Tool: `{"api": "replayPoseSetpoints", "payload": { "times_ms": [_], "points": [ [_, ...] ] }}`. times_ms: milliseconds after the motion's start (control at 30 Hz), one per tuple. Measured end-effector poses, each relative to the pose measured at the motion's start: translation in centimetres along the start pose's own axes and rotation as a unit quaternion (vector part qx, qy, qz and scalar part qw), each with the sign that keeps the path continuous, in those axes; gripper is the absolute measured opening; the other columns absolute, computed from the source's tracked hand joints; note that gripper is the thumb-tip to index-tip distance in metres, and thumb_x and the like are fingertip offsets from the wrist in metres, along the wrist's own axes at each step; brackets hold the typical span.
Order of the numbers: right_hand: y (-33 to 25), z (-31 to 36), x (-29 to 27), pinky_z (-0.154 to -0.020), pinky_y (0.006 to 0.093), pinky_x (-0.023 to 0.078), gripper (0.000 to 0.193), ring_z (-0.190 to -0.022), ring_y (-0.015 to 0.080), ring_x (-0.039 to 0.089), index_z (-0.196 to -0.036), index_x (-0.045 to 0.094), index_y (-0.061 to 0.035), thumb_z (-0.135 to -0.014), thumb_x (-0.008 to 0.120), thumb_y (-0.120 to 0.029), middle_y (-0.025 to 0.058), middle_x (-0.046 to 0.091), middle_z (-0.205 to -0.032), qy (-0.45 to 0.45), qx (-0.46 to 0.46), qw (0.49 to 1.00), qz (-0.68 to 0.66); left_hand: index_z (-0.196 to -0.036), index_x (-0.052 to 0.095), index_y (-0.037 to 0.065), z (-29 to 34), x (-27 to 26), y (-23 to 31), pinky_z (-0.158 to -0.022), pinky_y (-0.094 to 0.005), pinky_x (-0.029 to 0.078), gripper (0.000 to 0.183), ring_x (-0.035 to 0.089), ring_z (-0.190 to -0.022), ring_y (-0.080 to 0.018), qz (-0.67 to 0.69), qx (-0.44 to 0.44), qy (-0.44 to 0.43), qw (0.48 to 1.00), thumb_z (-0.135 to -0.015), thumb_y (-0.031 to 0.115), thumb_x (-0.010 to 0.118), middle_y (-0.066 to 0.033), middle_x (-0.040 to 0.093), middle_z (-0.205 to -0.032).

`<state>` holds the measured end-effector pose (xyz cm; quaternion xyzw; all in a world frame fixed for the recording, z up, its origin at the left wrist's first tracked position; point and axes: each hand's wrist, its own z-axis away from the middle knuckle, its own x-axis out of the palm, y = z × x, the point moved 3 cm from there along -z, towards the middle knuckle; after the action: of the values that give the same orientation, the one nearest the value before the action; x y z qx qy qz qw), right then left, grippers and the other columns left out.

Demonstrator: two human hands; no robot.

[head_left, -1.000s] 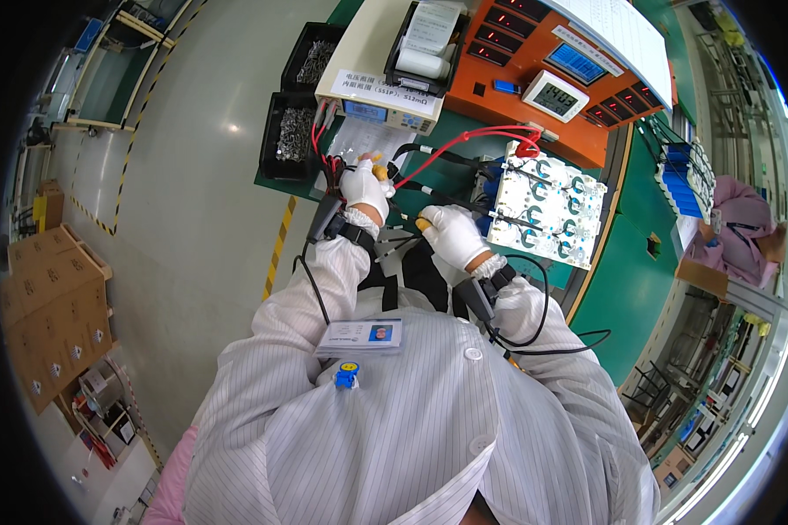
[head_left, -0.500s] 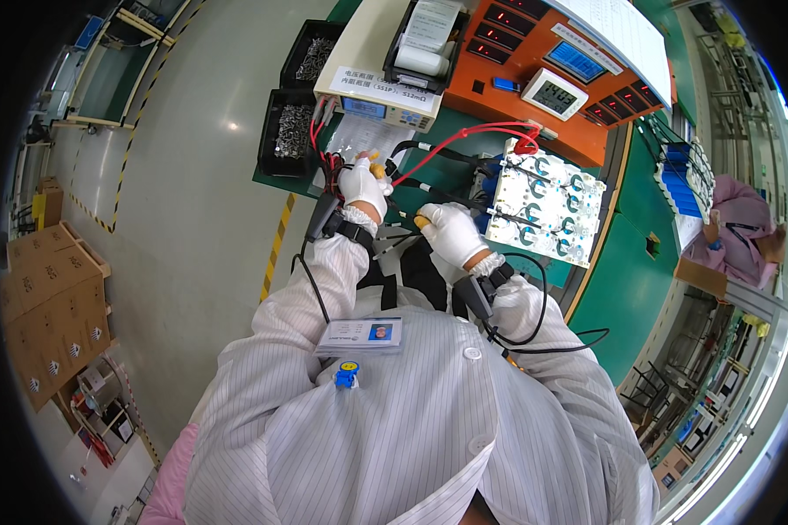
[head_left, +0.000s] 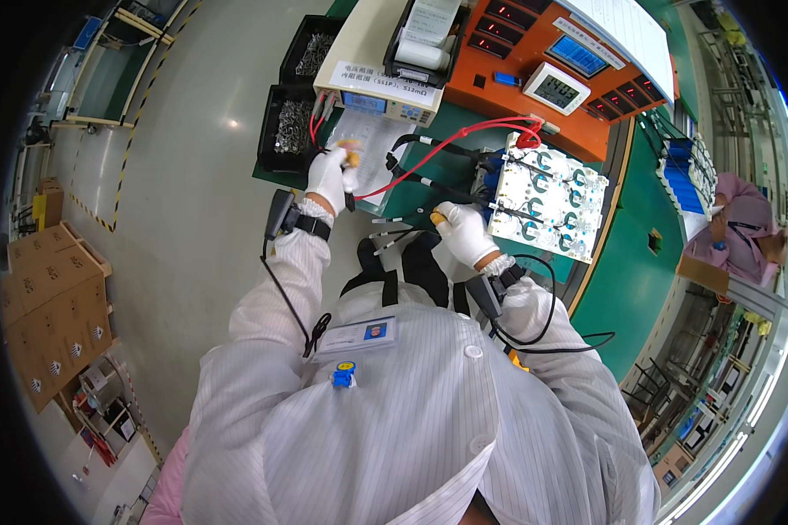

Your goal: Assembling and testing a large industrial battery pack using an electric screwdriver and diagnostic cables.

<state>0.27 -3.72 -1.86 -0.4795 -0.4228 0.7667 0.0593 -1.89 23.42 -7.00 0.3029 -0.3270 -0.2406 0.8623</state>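
My left hand, in a white glove with yellow fingertip covers, is at the table's near left edge. A red cable runs from the white-topped battery pack to this hand, which appears closed on its dark end; the fingertips are blurred. Clear plastic sheeting with paper lies beside it. My right hand, gloved likewise, is closed left of the pack, thumb and fingers together; what they hold is hidden. Black cables pass just beyond it, and white-banded cable ends hang to its left.
A beige bench meter with red leads stands ahead, a small printer on top. Two black bins of metal screws sit left. An orange instrument box carries a white digital clock. Another person works at right.
My left hand has moved left and slightly nearer, drawing the red cable's end along with it. The right hand has shifted slightly right. The plastic sheeting is more exposed.
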Motion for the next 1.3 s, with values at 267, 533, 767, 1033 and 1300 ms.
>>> {"api": "replayPoseSetpoints", "payload": {
  "times_ms": [267,533,767,1033,1300],
  "points": [
    [-0.9,-0.9,0.3,-0.075,0.0432,0.052,0.015,-0.085,0.0381,0.065,-0.099,0.067,-0.0049,-0.085,0.064,-0.012,0.0203,0.068,-0.091,0.046,0.024,0.998,-0.02,-0.103,0.064,0.003,5.5,2.7,-3.0,-0.038,-0.0235,0.028,0.016,0.038,-0.04,-0.0065,-0.148,-0.09,-0.175,0.969,-0.09,0.011,0.058,-0.0041,0.065,-0.073],
    [-0.7,-0.7,0.3,-0.074,0.0433,0.052,0.015,-0.084,0.0379,0.065,-0.098,0.068,-0.0053,-0.085,0.064,-0.011,0.0205,0.068,-0.09,0.042,0.018,0.999,-0.009,-0.104,0.063,0.002,6.2,4.0,-4.2,-0.04,-0.0212,0.029,0.016,0.039,-0.043,-0.0047,-0.214,-0.081,-0.186,0.955,-0.091,0.011,0.061,-0.0065,0.068,-0.078],
    [-1.0,-0.7,-0.1,-0.071,0.04,0.053,0.016,-0.08,0.0362,0.066,-0.098,0.068,-0.003,-0.083,0.063,-0.004,0.0204,0.067,-0.086,0.038,0.012,0.999,0.027,-0.105,0.065,0.001,6.8,4.9,-3.8,-0.04,-0.0215,0.03,0.017,0.038,-0.043,-0.0045,-0.253,-0.051,-0.148,0.955,-0.093,0.013,0.062,-0.006,0.068,-0.077],
    [-0.3,-0.4,-0.1,-0.069,0.0387,0.053,0.017,-0.078,0.0352,0.067,-0.099,0.067,-0.0034,-0.082,0.063,-0.003,0.02,0.067,-0.085,0.055,0.001,0.998,0.003,-0.104,0.065,0.001,6.5,4.4,-3.6,-0.04,-0.0216,0.029,0.016,0.036,-0.042,-0.0046,-0.271,-0.056,-0.141,0.951,-0.094,0.014,0.063,-0.0059,0.068,-0.077],
    [-0.6,-0.9,0.0,-0.067,0.0398,0.052,0.015,-0.077,0.0355,0.066,-0.096,0.065,-0.0043,-0.082,0.062,-0.003,0.0197,0.067,-0.082,0.027,-0.014,0.999,0.014,-0.105,0.065,0.004,6.8,4.8,-5.3,-0.04,-0.0209,0.028,0.016,0.035,-0.042,-0.0035,-0.26,-0.068,-0.181,0.946,-0.092,0.013,0.066,-0.0034,0.069,-0.077]
  ]
}}
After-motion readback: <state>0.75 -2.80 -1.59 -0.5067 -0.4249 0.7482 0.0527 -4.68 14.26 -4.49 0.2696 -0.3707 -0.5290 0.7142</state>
